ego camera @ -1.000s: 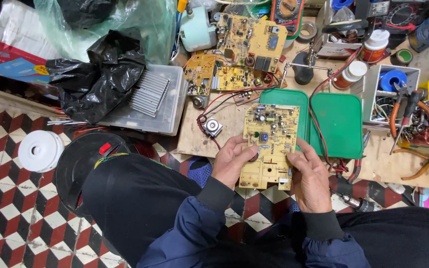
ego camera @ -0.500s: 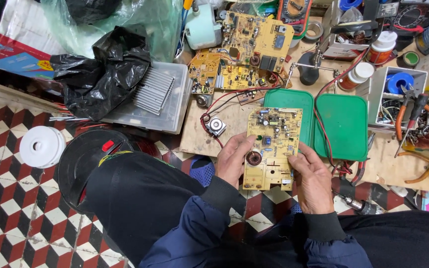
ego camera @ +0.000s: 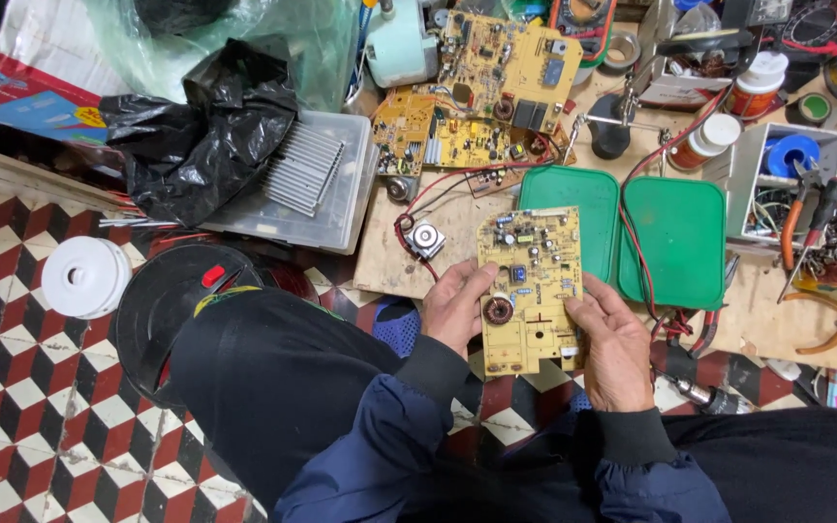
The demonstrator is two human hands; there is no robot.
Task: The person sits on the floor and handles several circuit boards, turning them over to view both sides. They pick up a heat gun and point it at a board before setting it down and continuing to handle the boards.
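I hold a yellow circuit board (ego camera: 528, 281) upright in front of me, component side up, with a copper coil near its lower left. My left hand (ego camera: 454, 308) grips its left edge, thumb on the board beside the coil. My right hand (ego camera: 612, 344) grips its right edge lower down. The board hangs over the front edge of a low wooden work board (ego camera: 409, 247). Red wires run from a small round part (ego camera: 425, 236) just left of the held board.
Two green lids (ego camera: 632, 228) lie behind the held board. More yellow circuit boards (ego camera: 481, 97) sit at the back. A clear bin with a finned heat sink (ego camera: 304, 174) and a black bag (ego camera: 201, 136) are left. Pliers (ego camera: 811, 218) lie right; a white roll (ego camera: 84, 276) on the tiled floor.
The board has stayed in both hands and shifted slightly. My left thumb has moved off the coil area, so the coil now shows clearly.
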